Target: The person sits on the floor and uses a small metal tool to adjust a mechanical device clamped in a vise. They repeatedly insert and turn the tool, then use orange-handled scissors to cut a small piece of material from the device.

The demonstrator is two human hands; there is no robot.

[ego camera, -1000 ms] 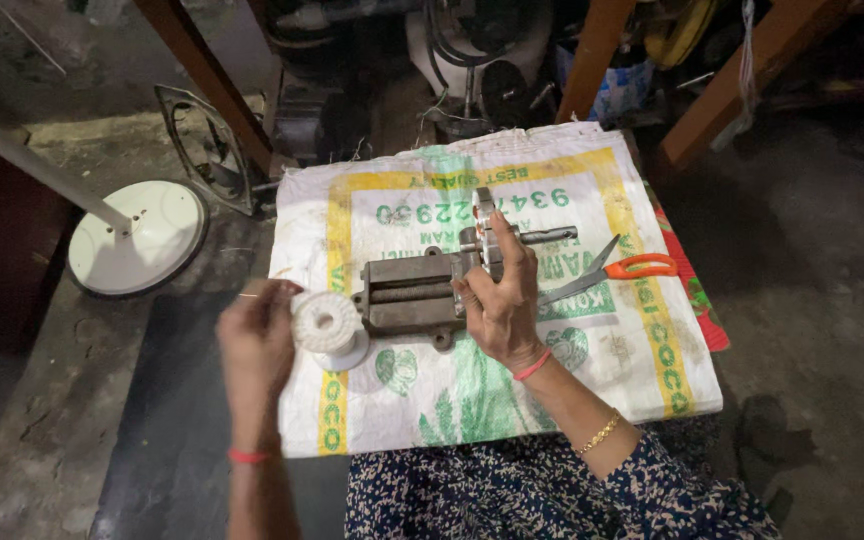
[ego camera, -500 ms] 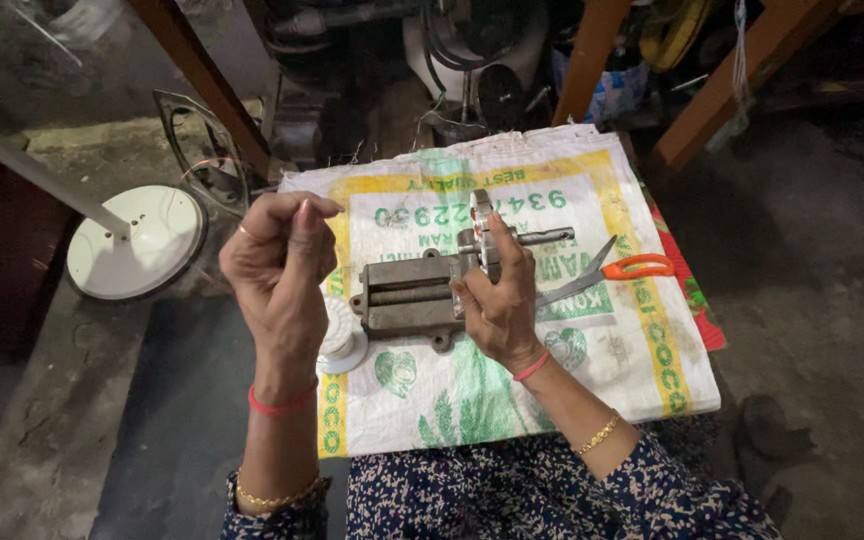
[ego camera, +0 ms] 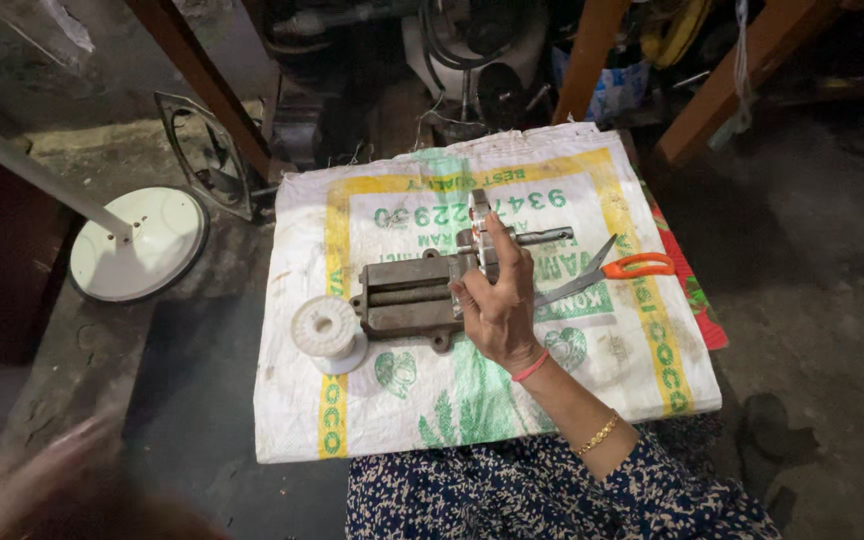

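My right hand (ego camera: 497,300) grips the right end of a grey metal winding device (ego camera: 407,298) that lies on a white woven sack (ego camera: 642,360) with green and yellow print. Its upright disc and shaft (ego camera: 542,237) stick out past my fingers. A white plastic spool (ego camera: 324,331) stands just left of the device. My left hand (ego camera: 42,490) is a blur at the bottom left corner, far from the spool, and whether it holds anything cannot be made out.
Orange-handled scissors (ego camera: 612,270) lie on the sack to the right of my right hand. A round white stand base (ego camera: 137,243) with a pole sits on the floor at left. Dark machine parts and wooden legs (ego camera: 592,60) crowd the far side.
My left hand has swung from above the spool and device down to the bottom left corner. My right hand stays on the device.
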